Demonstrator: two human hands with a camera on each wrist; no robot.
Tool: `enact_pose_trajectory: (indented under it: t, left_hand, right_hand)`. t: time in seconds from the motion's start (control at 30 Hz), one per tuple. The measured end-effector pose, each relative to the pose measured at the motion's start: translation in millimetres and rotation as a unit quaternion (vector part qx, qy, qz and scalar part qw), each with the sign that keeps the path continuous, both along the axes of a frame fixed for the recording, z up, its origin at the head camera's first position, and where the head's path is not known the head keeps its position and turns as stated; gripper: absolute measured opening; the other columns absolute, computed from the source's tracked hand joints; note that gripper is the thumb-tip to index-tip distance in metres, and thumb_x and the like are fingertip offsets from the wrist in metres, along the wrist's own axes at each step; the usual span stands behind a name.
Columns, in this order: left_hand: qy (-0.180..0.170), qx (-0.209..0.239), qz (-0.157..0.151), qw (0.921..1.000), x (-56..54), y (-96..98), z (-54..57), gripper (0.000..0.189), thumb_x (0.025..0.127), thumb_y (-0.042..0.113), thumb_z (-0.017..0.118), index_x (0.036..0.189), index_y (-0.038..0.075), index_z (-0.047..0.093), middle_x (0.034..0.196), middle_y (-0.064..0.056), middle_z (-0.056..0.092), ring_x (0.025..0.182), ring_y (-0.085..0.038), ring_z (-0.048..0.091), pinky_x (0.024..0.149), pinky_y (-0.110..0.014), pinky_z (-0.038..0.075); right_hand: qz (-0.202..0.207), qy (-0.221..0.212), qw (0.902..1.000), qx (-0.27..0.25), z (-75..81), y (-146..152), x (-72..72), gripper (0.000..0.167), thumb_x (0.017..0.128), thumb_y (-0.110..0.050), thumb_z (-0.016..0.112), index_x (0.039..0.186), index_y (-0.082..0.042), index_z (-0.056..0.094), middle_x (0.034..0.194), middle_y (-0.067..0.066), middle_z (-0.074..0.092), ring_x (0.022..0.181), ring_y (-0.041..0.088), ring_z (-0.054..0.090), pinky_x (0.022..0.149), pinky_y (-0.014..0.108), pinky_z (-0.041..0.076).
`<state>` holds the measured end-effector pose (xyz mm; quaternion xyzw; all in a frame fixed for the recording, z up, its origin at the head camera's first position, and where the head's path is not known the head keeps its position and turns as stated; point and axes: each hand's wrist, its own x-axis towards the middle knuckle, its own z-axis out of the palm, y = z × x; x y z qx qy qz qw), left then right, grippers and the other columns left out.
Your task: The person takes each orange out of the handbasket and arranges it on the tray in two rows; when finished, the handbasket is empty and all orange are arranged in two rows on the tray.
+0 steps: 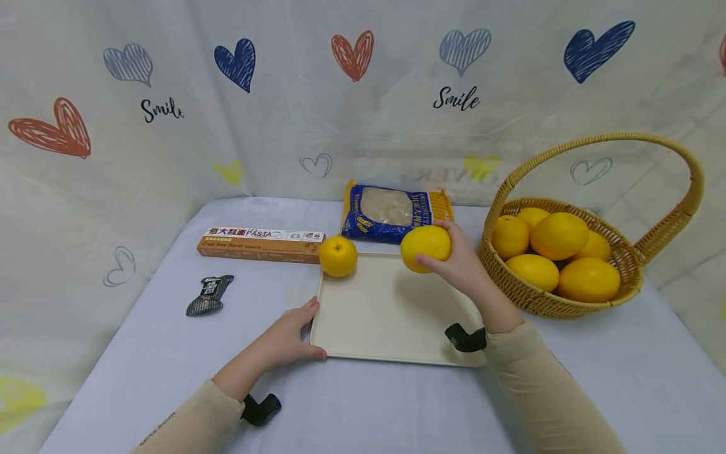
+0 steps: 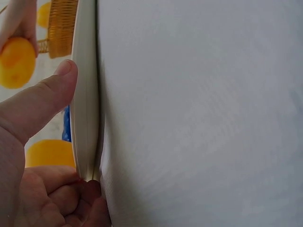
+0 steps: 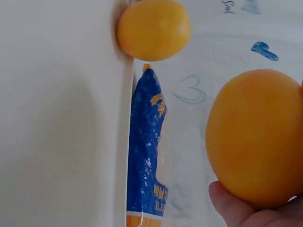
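My right hand (image 1: 462,265) holds a yellow orange (image 1: 425,248) above the right back part of a cream tray (image 1: 368,315); in the right wrist view, the held orange (image 3: 258,137) is seen close up, with a fingertip against its lower side. A second orange (image 1: 338,256) sits at the tray's back left corner. At the front left corner, my left hand (image 1: 289,337) grips the tray's edge. The left wrist view shows the left thumb (image 2: 52,97) against the tray rim (image 2: 86,104) and the other fingers bent at the corner.
A wicker basket (image 1: 544,309) with a tall handle, holding several oranges (image 1: 559,236), stands right of the tray. Behind the tray lies a blue and yellow pasta bag (image 1: 377,211). Left are a long pasta box (image 1: 261,244) and a small black wrapped packet (image 1: 209,295).
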<state>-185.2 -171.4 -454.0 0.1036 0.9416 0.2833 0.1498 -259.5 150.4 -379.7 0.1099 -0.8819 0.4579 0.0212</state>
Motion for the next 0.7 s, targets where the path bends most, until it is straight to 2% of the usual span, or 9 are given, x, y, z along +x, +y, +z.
enact_pose_trajectory:
  t: [0.13,0.27,0.4,0.7]
  left_hand:
    - [0.002,-0.003,-0.002,1.0,0.4,-0.4,0.8,0.104,0.06,0.045,0.08,0.142,0.008,0.028,0.151,-0.001,0.02,0.137,-0.029,0.023,0.111,-0.046,0.023]
    - [0.006,-0.003,-0.006,1.0,0.5,-0.7,0.8,0.105,0.061,0.045,0.08,0.142,0.007,0.027,0.151,-0.003,0.021,0.137,-0.029,0.024,0.111,-0.046,0.023]
    - [0.003,-0.003,-0.005,1.0,0.4,-0.5,0.2,0.104,0.061,0.045,0.08,0.143,0.007,0.027,0.151,-0.002,0.02,0.137,-0.029,0.024,0.111,-0.046,0.023]
    - [0.0,-0.004,-0.005,1.0,-1.4,-0.1,-0.6,0.104,0.061,0.046,0.08,0.142,0.007,0.028,0.151,-0.002,0.021,0.137,-0.03,0.023,0.111,-0.047,0.023]
  right_hand:
    - [-0.008,-0.034,0.9994,-0.002,1.9,-6.5,-1.7,0.077,0.083,-0.029,0.064,0.14,-0.007,0.017,0.135,0.021,0.036,0.104,0.035,0.05,0.084,0.044,0.049]
    - [-0.018,-0.064,0.9973,-0.031,1.0,-14.2,-6.2,0.089,0.079,-0.031,0.068,0.142,-0.007,0.01,0.14,0.02,0.031,0.114,0.034,0.046,0.092,0.046,0.045]
    - [-0.013,-0.07,0.996,-0.053,-4.2,-22.4,-13.2,0.091,0.073,-0.032,0.074,0.14,-0.008,0.017,0.138,0.016,0.032,0.116,0.032,0.044,0.094,0.046,0.044]
    - [0.034,-0.034,0.9974,-0.054,-16.2,-39.4,-28.7,0.079,0.072,-0.025,0.076,0.136,-0.011,0.032,0.133,0.011,0.039,0.108,0.03,0.047,0.088,0.045,0.046]
